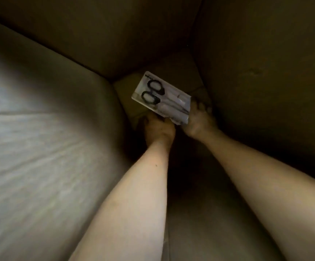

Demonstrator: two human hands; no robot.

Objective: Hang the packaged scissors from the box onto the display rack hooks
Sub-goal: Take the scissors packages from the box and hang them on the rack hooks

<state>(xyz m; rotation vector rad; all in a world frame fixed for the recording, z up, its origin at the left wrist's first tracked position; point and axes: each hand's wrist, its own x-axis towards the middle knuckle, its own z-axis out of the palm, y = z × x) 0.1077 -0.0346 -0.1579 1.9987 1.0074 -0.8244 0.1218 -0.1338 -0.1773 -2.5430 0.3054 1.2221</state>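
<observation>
**Cardboard depths, nothing hung that I can see**

The packaged scissors, a white card with black loop handles, lies tilted low inside the box, near its floor, with the handle end pointing away from me. My left hand holds its near edge and my right hand grips the near right corner. Both hands close on the pack, though shadow swallows most of the fingers.

I judge this to be the picking stage. The pack is in hand but not yet out of the box. Lifting it clear, carrying it over and threading it onto a hook are all left to do. The rack and hooks are out of view.

Brown walls rise on every side. The left one catches pale light and the others are dim. Nothing of the room shows.
</observation>
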